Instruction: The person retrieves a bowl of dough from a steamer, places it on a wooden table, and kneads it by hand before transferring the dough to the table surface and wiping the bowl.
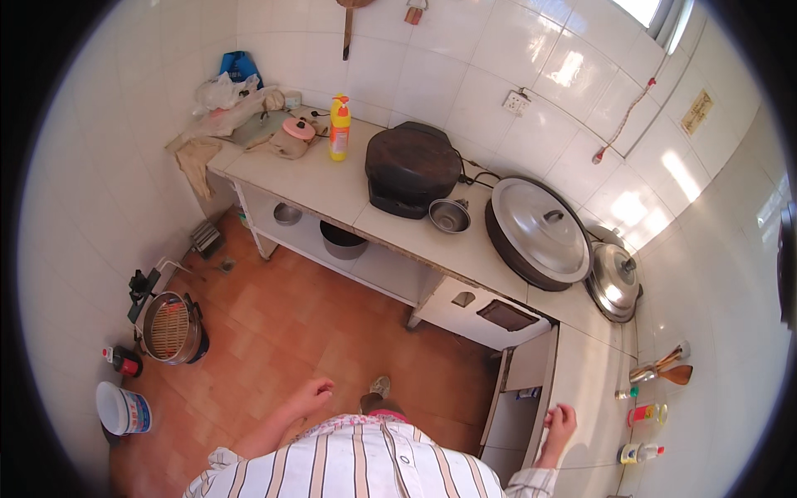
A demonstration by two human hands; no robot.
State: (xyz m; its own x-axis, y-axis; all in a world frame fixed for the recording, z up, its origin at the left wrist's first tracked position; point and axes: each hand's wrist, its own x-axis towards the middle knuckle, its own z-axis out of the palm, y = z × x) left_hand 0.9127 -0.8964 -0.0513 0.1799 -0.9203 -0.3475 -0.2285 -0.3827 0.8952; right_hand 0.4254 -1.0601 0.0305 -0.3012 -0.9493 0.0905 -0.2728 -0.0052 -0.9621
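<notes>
My left hand (314, 396) hangs over the tiled floor, its fingers loosely curled around nothing visible. On the other side, my right hand (561, 424) is by the inner edge of the right-hand counter (588, 373), and it also holds nothing. Whether it touches the edge I cannot tell. Ahead on the long counter (299, 180) stands a black electric griddle (414, 165), with a small metal bowl (449, 216) in front of it. To its right, a large wok is covered by a domed metal lid (540, 227). A yellow pump bottle (339, 131) stands farther left.
Another lidded metal pot (614, 280) sits in the corner. Wooden-handled utensils (663, 367) and several seasoning containers (646, 414) line the right wall. A steamer pot (169, 327), a dark bottle (124, 361) and a white bucket (123, 408) stand on the left. Below the counter is a pot (344, 241).
</notes>
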